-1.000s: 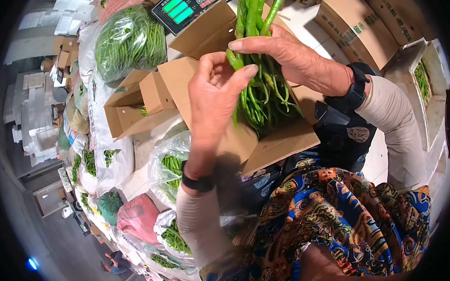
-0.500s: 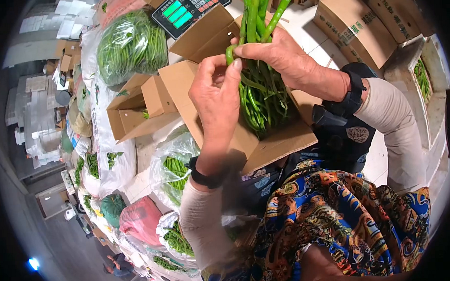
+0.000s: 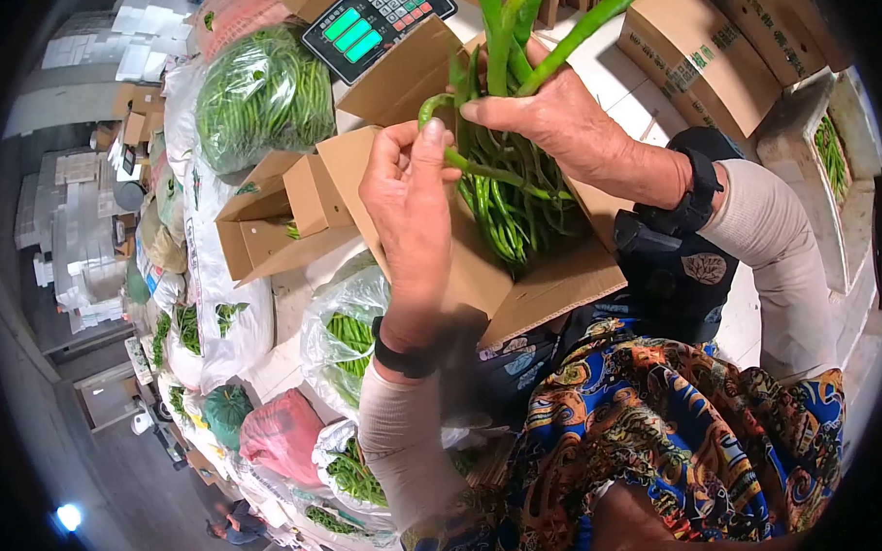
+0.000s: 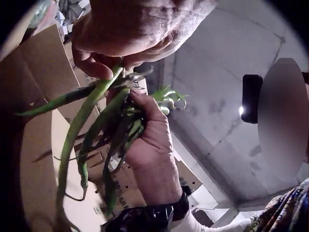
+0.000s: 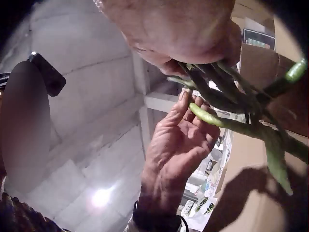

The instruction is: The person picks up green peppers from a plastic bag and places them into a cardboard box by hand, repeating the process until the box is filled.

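Note:
My right hand (image 3: 518, 103) grips a bunch of long green peppers (image 3: 501, 196) by the middle, held upright over an open cardboard box (image 3: 548, 286). My left hand (image 3: 425, 145) is just left of it, pinching the curved end of one pepper (image 3: 433, 106) between thumb and fingers. In the left wrist view the left hand (image 4: 125, 53) is at the top and the right hand (image 4: 149, 145) wraps the peppers (image 4: 96, 125) below. The right wrist view shows the right hand (image 5: 193, 38) above, with a pepper (image 5: 217, 121) lying across the left hand's fingers (image 5: 186, 113).
A weighing scale (image 3: 374, 20) sits behind the box. A clear bag of green peppers (image 3: 260, 92) and a small open carton (image 3: 274, 218) are to the left. More bags (image 3: 341, 332) and a pink sack (image 3: 281, 432) lie below. Closed cartons (image 3: 695, 48) stand at right.
The left hand shifted up and left, from cupping the bunch to pinching one pepper's end. The right hand lifted the bunch slightly, and one pepper now splays out to the right.

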`<state>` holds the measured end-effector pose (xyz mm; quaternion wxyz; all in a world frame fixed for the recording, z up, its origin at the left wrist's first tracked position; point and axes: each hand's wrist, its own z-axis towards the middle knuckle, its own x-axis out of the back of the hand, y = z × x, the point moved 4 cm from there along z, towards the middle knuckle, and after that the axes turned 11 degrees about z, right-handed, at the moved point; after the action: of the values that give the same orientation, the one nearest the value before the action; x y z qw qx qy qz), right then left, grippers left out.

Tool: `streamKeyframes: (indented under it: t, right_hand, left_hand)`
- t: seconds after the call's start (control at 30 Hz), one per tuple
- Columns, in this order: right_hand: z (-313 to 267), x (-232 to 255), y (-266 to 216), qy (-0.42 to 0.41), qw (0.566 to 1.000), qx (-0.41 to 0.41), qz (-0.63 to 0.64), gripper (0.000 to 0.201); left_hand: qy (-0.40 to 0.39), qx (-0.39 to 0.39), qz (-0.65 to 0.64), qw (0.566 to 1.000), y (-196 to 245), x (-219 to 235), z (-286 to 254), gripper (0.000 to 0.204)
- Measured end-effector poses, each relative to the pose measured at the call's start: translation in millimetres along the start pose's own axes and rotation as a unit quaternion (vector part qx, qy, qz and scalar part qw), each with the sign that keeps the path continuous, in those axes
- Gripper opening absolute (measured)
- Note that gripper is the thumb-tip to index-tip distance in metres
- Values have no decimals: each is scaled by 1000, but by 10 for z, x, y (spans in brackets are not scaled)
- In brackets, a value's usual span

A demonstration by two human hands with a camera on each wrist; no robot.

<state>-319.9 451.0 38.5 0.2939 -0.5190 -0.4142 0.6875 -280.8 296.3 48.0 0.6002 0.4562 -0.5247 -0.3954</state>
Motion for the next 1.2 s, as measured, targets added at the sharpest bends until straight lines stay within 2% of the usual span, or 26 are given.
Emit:
streamKeyframes:
  t: [0.03,0.1,0.23,0.3,0.4,0.43,0.5,0.53,0.57,0.63,0.67,0.7,0.73,0.77,0.8,0.83,0.9,1.0,1.1,1.13,1.17,1.2]
  right_hand:
    - [-6,4,23,19,1000,8,21,29]
    - [-6,14,48,36,998,16,41,25]
    - [34,-5,156,-17,995,-52,82,32]
    - [54,15,215,-43,992,-77,86,33]
    - [62,76,11,34,984,-134,117,34]
    - [103,156,-4,39,984,-129,120,34]
    - [223,363,-54,58,996,-67,27,24]
    - [232,458,-109,32,995,-86,-25,22]
    - [274,415,-148,7,998,-67,-7,22]
    - [44,375,-601,-68,979,-182,68,18]
    - [-74,266,-499,-66,978,-187,69,18]
    - [-139,129,-481,-61,998,12,28,15]
    - [-219,60,-536,-52,976,210,-16,12]
    - [-198,84,-590,-51,977,207,-15,12]
    - [-112,128,-575,-42,999,26,6,13]
    - [-96,155,-521,-33,987,-155,28,14]
    - [-124,109,-542,-48,985,-155,60,16]
    - [-130,86,-539,-39,983,-174,35,18]
    - [-165,164,-549,-8,975,-221,-13,19]
    - [-158,191,-540,-32,980,-195,32,18]
    - [-160,195,-528,-56,981,-166,77,18]
    - [-216,162,-467,-54,981,-167,76,18]
  left_hand:
    - [0,35,-32,999,-34,18,9,16]
    - [-12,43,-62,997,-95,22,15,16]
    - [-45,85,-167,981,-103,-120,-2,16]
    - [-45,83,-173,980,-135,-50,27,16]
    - [-30,61,-167,984,-166,162,121,15]
    - [-13,40,-153,987,-173,267,151,15]
    - [-10,51,-158,986,-247,424,208,15]
    - [-7,62,-131,989,-294,487,227,15]
    - [-5,75,-105,992,-341,546,246,15]
    - [-11,87,-62,994,-426,663,314,18]
    - [-33,114,-42,992,-503,696,334,19]
    - [-55,142,-22,988,-577,697,335,21]
    - [-58,151,-7,987,-622,681,333,22]
    - [-59,156,-7,986,-656,651,330,22]
    - [-69,162,17,984,-688,603,320,22]
    - [-79,168,41,982,-720,553,319,22]
    - [-87,177,53,979,-825,439,334,22]
    - [-108,156,99,977,-994,87,359,27]
    - [-149,144,168,964,-1493,-236,504,34]
    - [-213,93,351,907,-1683,-334,531,37]
    - [-267,36,519,811,-1848,-416,503,39]
    - [-268,36,518,811,-2005,-465,448,39]
